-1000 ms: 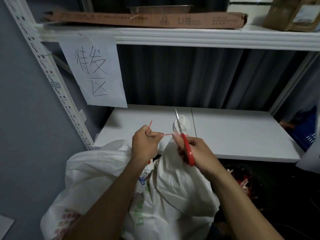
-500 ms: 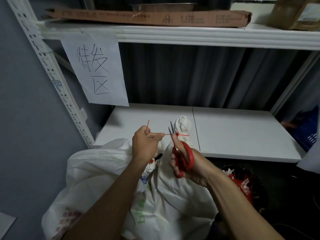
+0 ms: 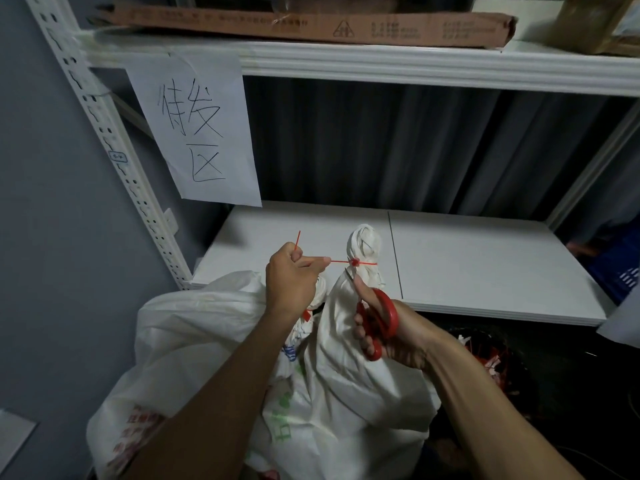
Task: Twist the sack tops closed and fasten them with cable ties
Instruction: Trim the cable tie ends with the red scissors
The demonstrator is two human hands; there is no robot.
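A white woven sack [image 3: 349,386] stands in front of me, its top twisted into a knob [image 3: 363,242]. A thin red cable tie [image 3: 360,262] is cinched round the neck of that knob. My left hand [image 3: 292,278] pinches the tie's free tail and holds it taut to the left; the tail's end sticks up above my fist. My right hand [image 3: 388,332] grips red-handled scissors [image 3: 379,318], whose blade tips sit just below the tie's lock. A second white sack [image 3: 194,327] lies to the left, behind my left arm.
A white shelf board [image 3: 467,265] runs behind the sacks, with a perforated upright [image 3: 114,157] at its left. A paper sign [image 3: 199,133] hangs from the upper shelf [image 3: 415,62], which carries a flat cardboard box [image 3: 311,26]. A dark bin with red scraps [image 3: 491,358] sits at lower right.
My right hand has drawn the scissors down and back from above the tie to just below its lock. My left hand keeps the tail pulled taut.
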